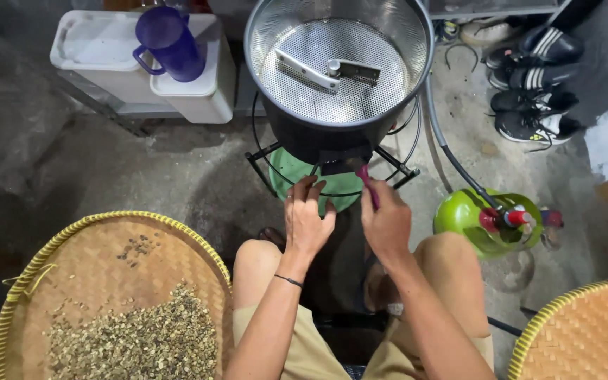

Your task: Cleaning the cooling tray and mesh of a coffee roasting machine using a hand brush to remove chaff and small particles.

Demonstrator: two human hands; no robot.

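A slim pink-handled tool [369, 187] is grasped in the right hand [386, 224], its shaft rising out of the grip toward the small dark chute [337, 162] at the front of the black drum [332, 137]; the tool's tip is seen just at the chute's right edge, and whether it touches cannot be told. The left hand [307, 219] is held just beside it, fingers curled up against the lower lip of the same chute, and whether anything is pinched in that grip cannot be told. The drum is topped by a perforated steel pan [388, 35], in which only a flat metal stirring arm [311, 71] is seen. Under the drum a green basin [286, 172] is set inside the wire stand. To the left, on the concrete floor, a round woven bamboo tray [93, 246] is laid, with a heap of pale green beans [142, 341] at its near side and a few scattered ones farther up. A second woven tray [585, 331] is cut off at the lower right. A green gas cylinder [462, 218] with a red valve is stood to the right, a hose leading from it. A blue plastic jug [170, 42] is set on a white lidded container [100, 42] at the upper left.
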